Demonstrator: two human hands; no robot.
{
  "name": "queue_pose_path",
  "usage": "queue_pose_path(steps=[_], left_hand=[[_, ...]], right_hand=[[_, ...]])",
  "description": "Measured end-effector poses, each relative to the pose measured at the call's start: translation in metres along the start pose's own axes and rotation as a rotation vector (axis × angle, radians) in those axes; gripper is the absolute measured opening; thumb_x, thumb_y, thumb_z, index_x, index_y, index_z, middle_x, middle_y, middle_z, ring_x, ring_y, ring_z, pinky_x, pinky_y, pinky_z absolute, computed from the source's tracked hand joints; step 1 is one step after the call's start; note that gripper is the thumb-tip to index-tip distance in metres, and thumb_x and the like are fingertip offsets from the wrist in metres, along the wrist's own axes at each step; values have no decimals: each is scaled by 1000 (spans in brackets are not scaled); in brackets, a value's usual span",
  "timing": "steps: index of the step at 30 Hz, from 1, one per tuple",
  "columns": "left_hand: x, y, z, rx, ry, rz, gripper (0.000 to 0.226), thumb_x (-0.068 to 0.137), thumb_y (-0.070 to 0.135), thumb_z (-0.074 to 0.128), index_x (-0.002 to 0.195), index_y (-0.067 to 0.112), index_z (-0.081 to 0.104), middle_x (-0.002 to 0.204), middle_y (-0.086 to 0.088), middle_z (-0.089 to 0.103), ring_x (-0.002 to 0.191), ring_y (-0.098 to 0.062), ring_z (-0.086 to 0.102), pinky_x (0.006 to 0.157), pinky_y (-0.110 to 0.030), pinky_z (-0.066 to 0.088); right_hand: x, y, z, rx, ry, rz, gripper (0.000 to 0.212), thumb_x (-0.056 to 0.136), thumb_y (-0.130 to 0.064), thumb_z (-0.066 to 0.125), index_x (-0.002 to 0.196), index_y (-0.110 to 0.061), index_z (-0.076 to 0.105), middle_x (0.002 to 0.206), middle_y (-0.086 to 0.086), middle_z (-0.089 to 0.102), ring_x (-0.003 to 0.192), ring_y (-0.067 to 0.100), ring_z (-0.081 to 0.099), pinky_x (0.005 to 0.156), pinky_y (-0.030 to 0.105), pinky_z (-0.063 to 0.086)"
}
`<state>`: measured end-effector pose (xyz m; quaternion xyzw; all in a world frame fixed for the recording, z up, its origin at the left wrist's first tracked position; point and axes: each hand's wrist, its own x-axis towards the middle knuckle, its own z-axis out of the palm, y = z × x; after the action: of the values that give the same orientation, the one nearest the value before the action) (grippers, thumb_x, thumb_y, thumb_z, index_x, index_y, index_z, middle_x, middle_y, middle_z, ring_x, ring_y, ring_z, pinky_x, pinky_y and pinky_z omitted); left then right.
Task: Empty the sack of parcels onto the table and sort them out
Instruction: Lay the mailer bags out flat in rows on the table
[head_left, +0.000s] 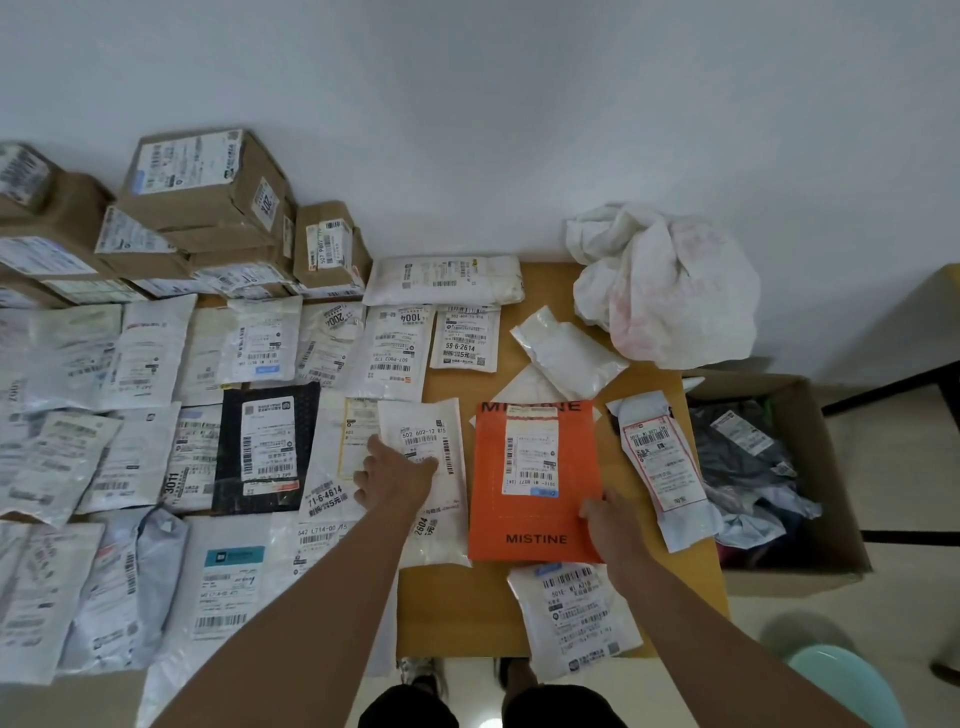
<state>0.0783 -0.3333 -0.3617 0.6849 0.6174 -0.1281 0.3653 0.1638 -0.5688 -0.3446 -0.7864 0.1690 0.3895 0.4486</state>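
Several parcels cover the wooden table (452, 608). An orange MISTINE parcel (535, 478) lies flat near the middle. My right hand (610, 522) grips its lower right corner. To its left lies a white parcel (431, 441) with a barcode label, and my left hand (392, 475) rests on its lower left part, fingers spread. The crumpled white sack (670, 280) sits at the table's far right corner. Another white labelled parcel (574, 618) lies near the front edge under my right forearm. A black parcel (267, 447) lies among white mailers on the left.
Brown cardboard boxes (208, 208) are stacked at the back left against the wall. An open carton (800, 577) with bagged items stands on the floor to the right. A pale green stool (841, 680) is at the lower right. White mailers (662, 467) lie near the table's right edge.
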Motion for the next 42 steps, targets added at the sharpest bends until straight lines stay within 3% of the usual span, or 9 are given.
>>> queue_pose_path(steps=[7, 12, 20, 26, 31, 33, 36, 38, 42], left_hand=[[-8, 5, -14, -212, 142, 38, 44, 92, 21, 44, 133, 4, 45, 129, -13, 56, 113, -35, 56, 95, -46, 47], [3, -13, -61, -147, 304, 88, 20, 93, 9, 39, 83, 5, 55, 74, -5, 51, 72, -22, 52, 61, -30, 39], [22, -18, -66, -374, -145, 30, 30, 92, 16, 40, 63, 18, 38, 61, -4, 44, 64, -22, 44, 66, -37, 38], [4, -10, -46, -308, -402, 113, 6, 75, 16, 42, 70, 17, 40, 67, -11, 50, 59, -21, 51, 59, -33, 40], [1, -2, -27, -196, -460, 242, 31, 87, 26, 37, 106, 23, 62, 98, -8, 68, 82, -22, 65, 78, -37, 54], [4, -2, -19, -76, -449, 334, 43, 98, 28, 30, 135, 30, 51, 120, -3, 66, 93, -18, 66, 89, -39, 53], [1, 2, -14, 12, -500, 323, 50, 99, 29, 27, 148, 40, 32, 134, 4, 52, 88, -9, 63, 72, -27, 51], [-2, 3, -12, 47, -525, 286, 54, 98, 28, 29, 151, 40, 26, 143, -4, 48, 91, -13, 63, 71, -27, 49], [-4, 7, -6, 131, -508, 252, 56, 99, 29, 28, 154, 35, 17, 151, -10, 40, 121, -26, 53, 103, -39, 41]], right_hand=[[11, -2, 11, -22, 16, -58, 11, 90, -12, 46, 81, -10, 52, 70, 6, 54, 61, 18, 49, 57, 30, 41], [18, -13, 42, -207, 69, -200, 17, 97, -24, 43, 95, -15, 57, 84, 2, 62, 70, 17, 59, 57, 27, 42], [22, -18, 84, -169, -16, -207, 27, 101, -33, 42, 125, -18, 44, 93, -5, 58, 80, 11, 57, 59, 27, 42], [36, -15, 86, -303, -20, -214, 35, 100, -33, 45, 130, -16, 40, 94, 1, 61, 76, 15, 58, 58, 30, 42], [44, -19, 75, -727, 257, -462, 45, 94, -41, 48, 128, -13, 49, 127, 11, 50, 115, 28, 48, 94, 43, 45], [52, -26, 68, -868, 256, -532, 53, 97, -36, 47, 145, -18, 36, 150, 13, 31, 135, 34, 32, 108, 46, 32], [71, -31, 58, -1118, 92, -586, 57, 101, -43, 31, 154, -29, 19, 164, -1, 9, 150, 31, 8, 117, 50, 18], [77, -26, 51, -1209, 40, -582, 54, 101, -44, 27, 153, -27, 23, 163, 0, 14, 150, 32, 11, 117, 51, 22], [67, -6, 37, -1172, 135, -535, 69, 90, -53, 20, 138, -11, 45, 151, 15, 37, 140, 44, 28, 108, 53, 37]])
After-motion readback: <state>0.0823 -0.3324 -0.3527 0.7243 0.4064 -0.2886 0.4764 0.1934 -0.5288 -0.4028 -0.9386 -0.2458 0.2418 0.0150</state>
